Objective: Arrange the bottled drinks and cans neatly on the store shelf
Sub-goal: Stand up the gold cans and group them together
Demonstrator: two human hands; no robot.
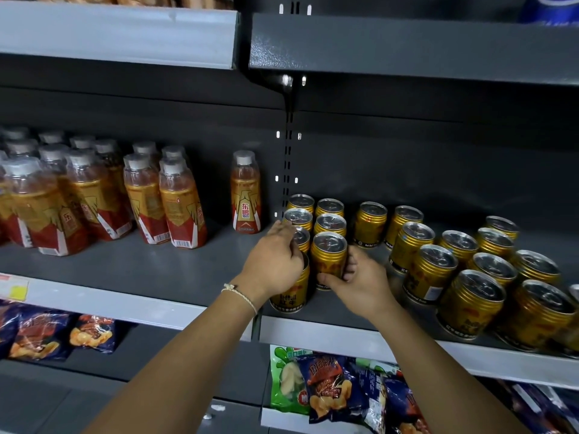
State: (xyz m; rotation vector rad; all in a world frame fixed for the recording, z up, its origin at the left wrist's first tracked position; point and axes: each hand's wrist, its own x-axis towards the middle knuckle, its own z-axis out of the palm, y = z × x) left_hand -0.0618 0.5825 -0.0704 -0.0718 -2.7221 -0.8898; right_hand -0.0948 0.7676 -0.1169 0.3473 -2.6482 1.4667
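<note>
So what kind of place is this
Most likely a shop aisle: metal shelves with a price strip, rows of gold cans, shrink-wrapped bottles, and snack bags on the shelf below.

Dark grey metal shelving (pixel 407 48), pegged backboard (pixel 438 158)

The light here is dim and comes from above and in front of me, so the back panel (pixel 438 158) stays dark. Soft glare sits on the can tops (pixel 329 242) and on the bottle caps (pixel 244 158). My hands throw faint shadows on the shelf (pixel 156 270). Toward its left and right ends the bottles (pixel 47 208) and cans lean and blur.
</note>
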